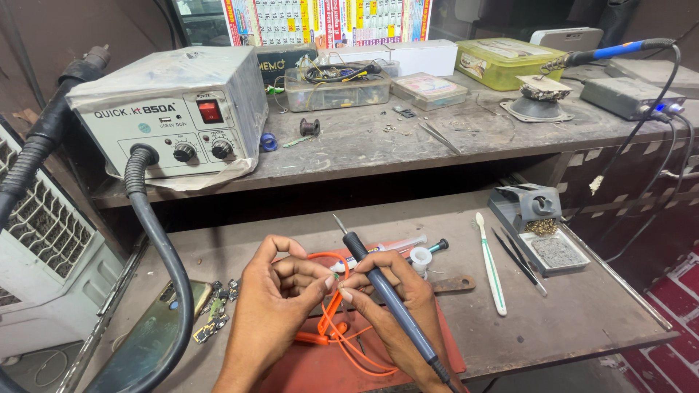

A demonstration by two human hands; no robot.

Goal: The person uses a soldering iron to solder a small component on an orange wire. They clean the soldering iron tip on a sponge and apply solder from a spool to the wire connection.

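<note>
Both hands are low and central over the lower surface (582, 306), a worn grey-brown pull-out board. The right hand (393, 306) has a dark soldering iron (386, 291) laid across it, tip angled up and away, its grip pressed together with thumb and forefinger meeting the left hand's fingertips. The left hand (280, 291) has its grip pinched on a small pale piece at the end of the orange cable (342, 335), which loops down over a red mat (306, 371) directly beneath the hands. Whether the right fingers pinch that same piece, I cannot tell.

Around them: a white toothbrush (491, 266) and dark tweezers (520, 262) lie to the right, beside a tip-cleaner stand (535, 218) with brass wool. A phone (153, 335) and small circuit boards (215, 316) sit to the left, crossed by a thick black hose (164, 269).

Up on the rear shelf stands a grey hot-air rework station (175, 116) with a red switch, a clear parts box (335, 87) full of wires, a yellow-green lidded box (506, 62), and a blue-handled iron (611, 52) resting near a small round stand. A colourful calendar hangs on the wall behind.
</note>
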